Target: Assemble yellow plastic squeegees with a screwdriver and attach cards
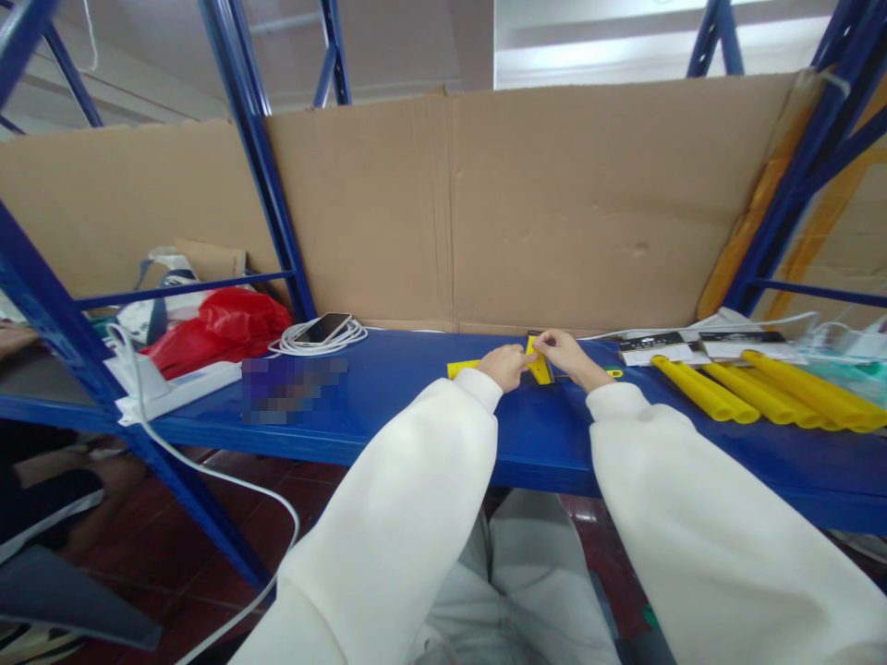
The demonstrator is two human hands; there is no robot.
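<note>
My left hand [504, 367] is closed on a yellow tool with a flared, wedge-shaped end [541, 371]; its exact kind is not clear. To the left of that hand a yellow handle-like length [460, 368] shows, and I cannot tell whether it joins the flared end. My right hand [565, 356] pinches at the top of the flared piece, near a dark edge; what its fingertips hold is too small to make out. Just beyond my right wrist lies a small yellow-green item [614, 373], partly hidden. Both hands are over the blue shelf [402, 406].
Several yellow tubes [707, 392] lie at the right beside packaged cards [658, 349]. Leftward are a phone [325, 328] on a coiled white cable [291, 344], a white power strip [184, 388] and a red bag [222, 328]. Cardboard [554, 203] walls the back. Another person's leg [52, 503] shows at far left.
</note>
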